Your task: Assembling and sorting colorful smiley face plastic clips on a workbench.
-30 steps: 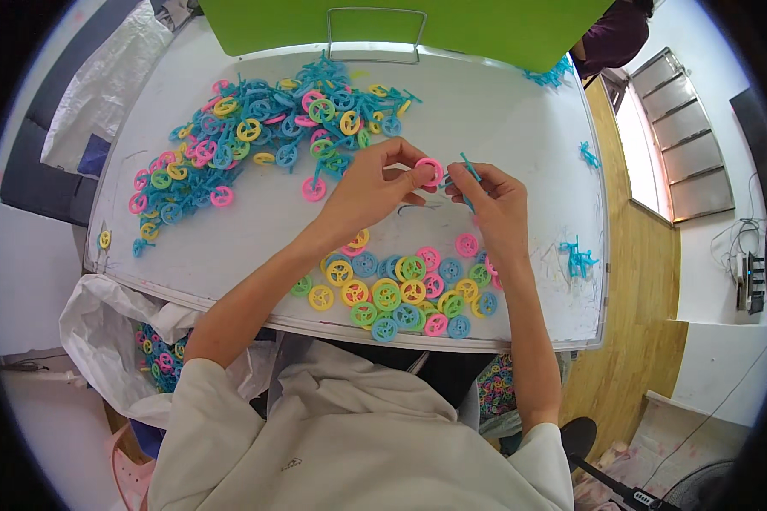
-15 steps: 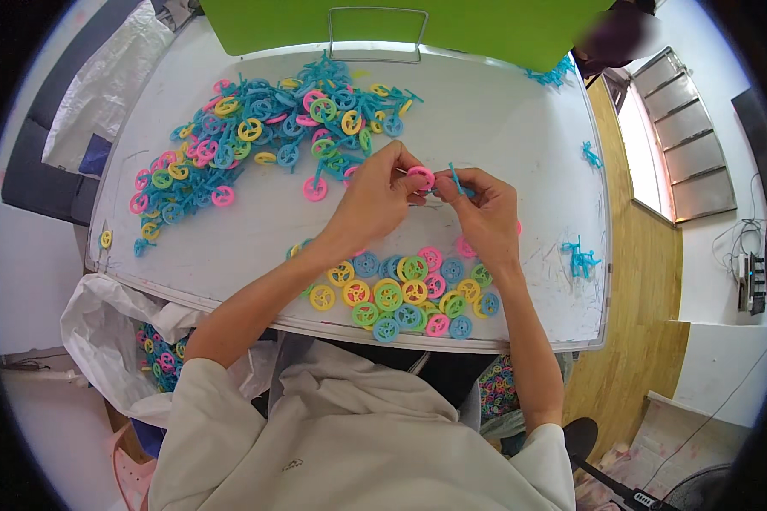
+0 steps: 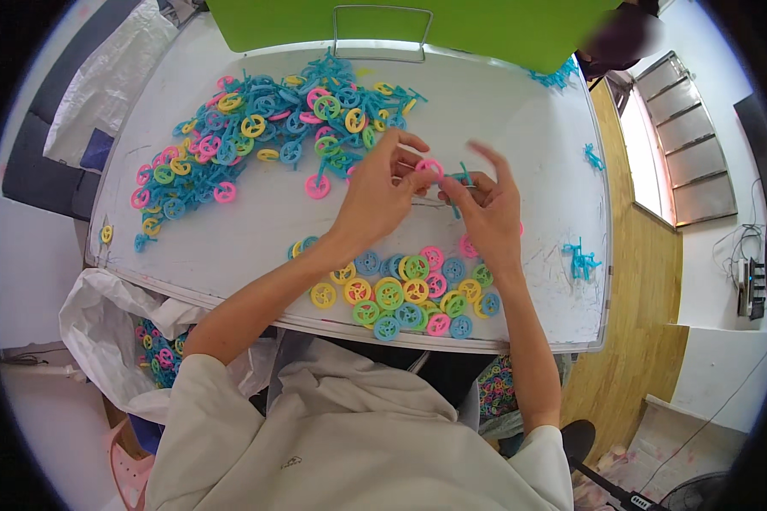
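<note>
A small pink plastic wheel is pinched between the thumb and fingers of my left hand. Right beside it, my right hand grips a blue plastic frame piece with thin arms, its index finger raised. Wheel and frame piece meet or nearly touch; my fingers hide the joint. Below my hands, loose wheels in pink, yellow, green and blue lie near the table's front edge. To the far left spreads a heap of blue frame pieces with coloured wheels on them.
A green board with a wire handle stands along the table's far side. Several bare blue frame pieces lie near the right edge. At lower left hangs a white sack holding more pieces. A person is at the far right.
The frame piece has turned between my fingers, and my right index finger has lifted off it. Both hands stay close together, with the pink wheel shifted slightly right.
</note>
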`<move>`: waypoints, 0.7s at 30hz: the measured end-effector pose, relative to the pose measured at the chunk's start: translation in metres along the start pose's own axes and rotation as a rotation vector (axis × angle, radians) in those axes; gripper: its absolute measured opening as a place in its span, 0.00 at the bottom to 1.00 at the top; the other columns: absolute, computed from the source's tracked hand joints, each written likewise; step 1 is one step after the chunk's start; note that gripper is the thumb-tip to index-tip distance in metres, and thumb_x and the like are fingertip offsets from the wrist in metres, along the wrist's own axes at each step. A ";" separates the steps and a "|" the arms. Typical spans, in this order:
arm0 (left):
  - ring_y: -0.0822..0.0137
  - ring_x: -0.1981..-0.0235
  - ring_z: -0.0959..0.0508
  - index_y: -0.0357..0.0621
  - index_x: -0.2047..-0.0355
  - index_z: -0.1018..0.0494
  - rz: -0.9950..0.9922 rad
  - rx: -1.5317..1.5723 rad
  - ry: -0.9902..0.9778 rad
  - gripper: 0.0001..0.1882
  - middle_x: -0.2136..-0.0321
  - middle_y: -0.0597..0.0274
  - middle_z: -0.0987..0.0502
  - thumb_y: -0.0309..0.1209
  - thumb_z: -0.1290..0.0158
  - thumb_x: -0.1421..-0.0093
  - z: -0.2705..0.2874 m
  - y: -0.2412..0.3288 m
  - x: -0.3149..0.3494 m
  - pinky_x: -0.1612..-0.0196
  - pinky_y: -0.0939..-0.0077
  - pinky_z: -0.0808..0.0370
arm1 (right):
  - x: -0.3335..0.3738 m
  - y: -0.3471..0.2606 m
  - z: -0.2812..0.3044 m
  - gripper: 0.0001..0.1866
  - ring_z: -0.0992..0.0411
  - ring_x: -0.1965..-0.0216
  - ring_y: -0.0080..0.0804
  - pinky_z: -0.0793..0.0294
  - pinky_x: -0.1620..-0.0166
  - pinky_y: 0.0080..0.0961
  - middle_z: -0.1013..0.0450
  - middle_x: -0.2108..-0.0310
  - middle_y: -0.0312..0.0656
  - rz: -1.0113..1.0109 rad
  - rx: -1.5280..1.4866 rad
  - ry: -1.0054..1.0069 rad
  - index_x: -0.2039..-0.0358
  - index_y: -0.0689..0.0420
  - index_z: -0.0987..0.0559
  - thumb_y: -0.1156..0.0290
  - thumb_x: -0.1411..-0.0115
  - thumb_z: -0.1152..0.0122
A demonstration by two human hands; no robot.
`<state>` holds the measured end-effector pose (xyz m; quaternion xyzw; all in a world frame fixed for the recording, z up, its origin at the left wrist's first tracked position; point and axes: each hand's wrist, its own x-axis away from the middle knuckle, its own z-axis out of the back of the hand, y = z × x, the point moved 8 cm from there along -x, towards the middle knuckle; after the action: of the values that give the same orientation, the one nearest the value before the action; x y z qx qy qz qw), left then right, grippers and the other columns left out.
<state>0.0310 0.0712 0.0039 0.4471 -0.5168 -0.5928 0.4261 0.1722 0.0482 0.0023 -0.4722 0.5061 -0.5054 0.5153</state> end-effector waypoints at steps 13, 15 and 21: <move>0.71 0.63 0.22 0.36 0.54 0.26 0.056 0.159 0.009 0.13 0.63 0.58 0.22 0.26 0.50 0.38 0.001 -0.003 0.003 0.58 0.78 0.21 | -0.001 0.000 0.004 0.08 0.26 0.72 0.20 0.24 0.66 0.17 0.23 0.74 0.41 -0.034 -0.033 0.070 0.66 0.66 0.20 0.74 0.43 0.38; 0.71 0.65 0.21 0.34 0.56 0.26 0.041 0.172 0.043 0.12 0.64 0.57 0.21 0.25 0.49 0.38 0.001 -0.003 0.004 0.60 0.80 0.22 | 0.000 -0.002 0.005 0.09 0.26 0.72 0.20 0.24 0.66 0.16 0.23 0.74 0.41 -0.032 -0.035 0.095 0.66 0.66 0.20 0.73 0.44 0.37; 0.71 0.68 0.20 0.33 0.58 0.24 0.013 0.087 0.108 0.11 0.67 0.55 0.20 0.25 0.48 0.40 0.006 0.000 0.007 0.65 0.81 0.22 | 0.003 0.000 0.004 0.09 0.27 0.73 0.18 0.28 0.69 0.13 0.22 0.75 0.41 -0.026 -0.024 0.169 0.67 0.66 0.19 0.74 0.47 0.34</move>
<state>0.0236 0.0655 0.0033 0.4929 -0.5212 -0.5421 0.4375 0.1761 0.0447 0.0022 -0.4404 0.5479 -0.5439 0.4583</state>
